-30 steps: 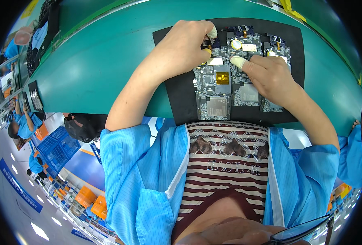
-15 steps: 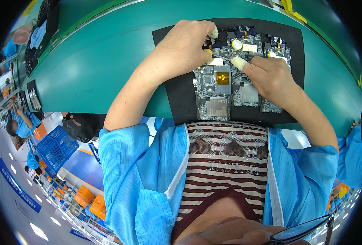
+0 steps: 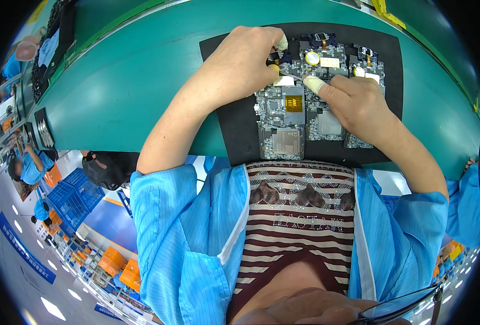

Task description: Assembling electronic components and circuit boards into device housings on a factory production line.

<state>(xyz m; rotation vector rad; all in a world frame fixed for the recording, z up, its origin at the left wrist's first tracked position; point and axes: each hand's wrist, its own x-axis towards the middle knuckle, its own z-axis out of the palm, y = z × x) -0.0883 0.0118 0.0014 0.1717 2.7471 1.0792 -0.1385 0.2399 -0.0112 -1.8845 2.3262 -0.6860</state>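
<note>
Three circuit boards lie side by side on a black mat: the left board (image 3: 281,116), the middle board (image 3: 325,125) and the right board (image 3: 358,142). My left hand (image 3: 240,67) bends over the top of the left board, finger cots on its fingertips. Its fingers close in around a small dark part (image 3: 284,56) there; whether they grip it is partly hidden. My right hand (image 3: 359,105), with a cot on the thumb, pinches a thin metal tool (image 3: 292,76). The tool's slim end points left to the upper left board; its exact kind is unclear.
The black mat (image 3: 240,135) rests on a green worktop (image 3: 126,103). Beyond the left end sit a dark cap (image 3: 110,169) and blue crates (image 3: 76,197). A co-worker in blue (image 3: 34,165) is at the far left, and a blue sleeve (image 3: 467,208) shows at the right.
Both hands keep nearly the same place over the left board. The whole view has shifted very slightly; no part has visibly been moved or let go.
</note>
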